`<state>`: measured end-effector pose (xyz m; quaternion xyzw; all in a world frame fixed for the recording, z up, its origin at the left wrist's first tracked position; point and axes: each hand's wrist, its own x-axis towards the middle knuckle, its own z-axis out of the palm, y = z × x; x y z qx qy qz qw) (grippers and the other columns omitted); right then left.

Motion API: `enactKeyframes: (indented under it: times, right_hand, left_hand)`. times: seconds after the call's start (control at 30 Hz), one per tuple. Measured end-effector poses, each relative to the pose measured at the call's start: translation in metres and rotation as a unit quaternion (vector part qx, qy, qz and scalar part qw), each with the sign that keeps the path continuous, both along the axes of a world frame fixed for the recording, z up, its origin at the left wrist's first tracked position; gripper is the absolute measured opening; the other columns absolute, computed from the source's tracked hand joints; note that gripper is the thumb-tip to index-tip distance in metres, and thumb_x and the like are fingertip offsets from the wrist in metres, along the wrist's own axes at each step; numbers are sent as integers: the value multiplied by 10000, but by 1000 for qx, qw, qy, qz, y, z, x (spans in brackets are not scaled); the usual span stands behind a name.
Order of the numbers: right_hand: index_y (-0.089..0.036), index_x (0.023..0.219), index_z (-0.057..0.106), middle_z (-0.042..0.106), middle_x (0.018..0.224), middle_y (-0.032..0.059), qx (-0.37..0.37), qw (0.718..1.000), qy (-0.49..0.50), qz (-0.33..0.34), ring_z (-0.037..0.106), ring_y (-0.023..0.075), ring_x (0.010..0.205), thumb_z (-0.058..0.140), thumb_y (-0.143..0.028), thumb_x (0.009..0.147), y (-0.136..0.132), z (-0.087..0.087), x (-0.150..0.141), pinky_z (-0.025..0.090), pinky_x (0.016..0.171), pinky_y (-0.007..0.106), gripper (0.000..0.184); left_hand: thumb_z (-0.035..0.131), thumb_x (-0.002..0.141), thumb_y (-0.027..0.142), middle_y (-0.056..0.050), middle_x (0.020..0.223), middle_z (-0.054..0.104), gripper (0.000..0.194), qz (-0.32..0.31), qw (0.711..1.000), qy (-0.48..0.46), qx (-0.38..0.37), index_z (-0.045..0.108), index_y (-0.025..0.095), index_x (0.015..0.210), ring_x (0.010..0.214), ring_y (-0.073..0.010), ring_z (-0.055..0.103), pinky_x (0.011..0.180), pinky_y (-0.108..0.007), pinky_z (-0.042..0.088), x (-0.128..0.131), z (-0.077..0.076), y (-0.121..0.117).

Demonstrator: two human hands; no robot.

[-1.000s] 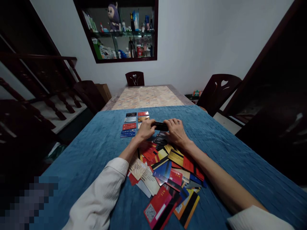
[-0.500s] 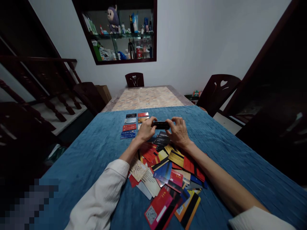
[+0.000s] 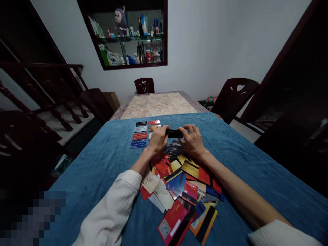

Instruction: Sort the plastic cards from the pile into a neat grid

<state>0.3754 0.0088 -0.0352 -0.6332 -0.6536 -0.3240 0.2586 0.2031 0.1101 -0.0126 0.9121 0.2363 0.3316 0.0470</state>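
Observation:
My left hand (image 3: 158, 139) and my right hand (image 3: 193, 140) pinch the two ends of a black stack of cards (image 3: 174, 133), held level above the tablecloth. How many cards are in it is hard to make out. Just below lie several overlapping black cards (image 3: 175, 147). Closer to me spreads a loose pile of mixed cards, among them a red card (image 3: 171, 222), a blue card (image 3: 176, 184) and a gold card (image 3: 190, 168). Left of my hands, cards stand in two neat columns, with a blue card (image 3: 138, 144) at the near left. My left hand partly hides the right column.
A blue cloth (image 3: 102, 160) covers the near part of the table; its patterned top (image 3: 161, 104) shows beyond. Dark wooden chairs (image 3: 235, 97) surround it. A wall cabinet (image 3: 133, 37) with bottles and a plush toy is at the back, a stair railing (image 3: 51, 65) at left.
Both hands keep hold of the black stack, which has turned so that its long edge faces me. My right hand's fingers have shifted and curled more around its end. The view moved slightly.

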Motion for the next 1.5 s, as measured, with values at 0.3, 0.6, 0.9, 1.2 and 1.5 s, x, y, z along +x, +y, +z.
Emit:
enactKeyframes:
  times: [0.3, 0.6, 0.9, 1.2, 1.5]
  right_hand:
    - [-148, 1227, 595, 570, 1122, 151, -23, 1000, -2, 8, 454, 292, 1018, 572, -294, 877, 5, 11, 2, 364, 796, 370, 380]
    - [-131, 1250, 592, 564, 1140, 166, -69, 996, -11, 56, 442, 308, 1034, 580, -355, 861, 28, 25, -4, 377, 808, 386, 448]
    - [-119, 1313, 569, 574, 1184, 166, -137, 982, -14, 126, 441, 299, 1071, 640, -363, 851, 85, 36, -14, 391, 848, 372, 527]
    - [-161, 1299, 597, 581, 1234, 148, -191, 967, 39, 165, 450, 290, 1112, 650, -389, 876, 151, 42, -32, 393, 906, 384, 484]
    - [-222, 1357, 600, 558, 1319, 131, -285, 948, 38, 140, 421, 304, 1178, 619, -324, 881, 205, 37, -53, 384, 923, 397, 487]
  left_hand:
    - [550, 815, 115, -153, 1150, 613, 461, 3, 997, 33, 63, 466, 133, 1268, 1114, -302, 568, 980, -450, 480, -3, 1, 2]
    - [574, 817, 87, -172, 1309, 545, 526, 11, 994, 77, 74, 448, 154, 1323, 1224, -306, 524, 1021, -460, 461, -24, 15, 20]
    - [684, 782, 126, -163, 1267, 560, 508, 45, 987, 136, 68, 520, 145, 1262, 1174, -308, 540, 977, -435, 475, -55, 33, 58]
    - [669, 757, 155, -120, 1170, 569, 397, 34, 993, 101, -42, 588, 155, 1145, 1146, -277, 549, 1032, -421, 465, -77, 28, 130]
    - [629, 718, 147, -91, 1131, 575, 441, 90, 980, 151, -90, 621, 161, 1159, 1007, -238, 603, 974, -372, 507, -93, 9, 190]
